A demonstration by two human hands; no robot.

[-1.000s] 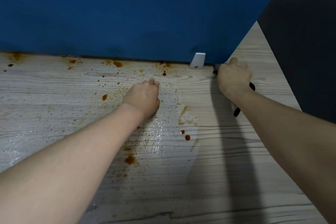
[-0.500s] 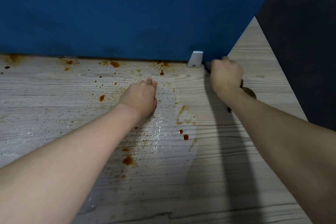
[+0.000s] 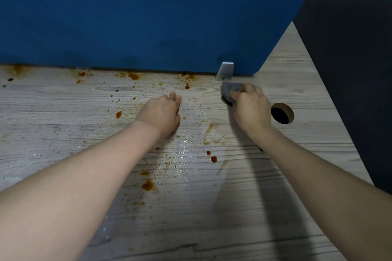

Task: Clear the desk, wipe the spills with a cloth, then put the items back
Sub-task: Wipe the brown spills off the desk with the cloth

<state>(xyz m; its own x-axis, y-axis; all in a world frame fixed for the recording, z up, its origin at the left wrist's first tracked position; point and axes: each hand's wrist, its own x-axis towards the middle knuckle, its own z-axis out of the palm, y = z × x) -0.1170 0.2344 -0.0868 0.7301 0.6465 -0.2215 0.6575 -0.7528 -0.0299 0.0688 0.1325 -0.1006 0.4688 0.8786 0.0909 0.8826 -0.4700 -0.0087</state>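
Table (image 3: pixel 275 207) holds no items but brown spills (image 3: pixel 148 184) remain; right hand (image 3: pixel 251 108) grips what looks like a grey cloth (image 3: pixel 230 88), left hand (image 3: pixel 163 112) rests curled, holding nothing.

Desk (image 3: pixel 297 207) below, partition (image 3: pixel 148 17) along far edge. Bracket (image 3: pixel 225 70) at partition foot, right of centre. Cloth (image 3: pixel 230 89) just near bracket, under right hand (image 3: pixel 251 108). Hole (image 3: pixel 282 113) right of that hand. Left hand (image 3: pixel 162 113) on desk centre (among spills (image 3: pixel 147 185), which spread left and near).
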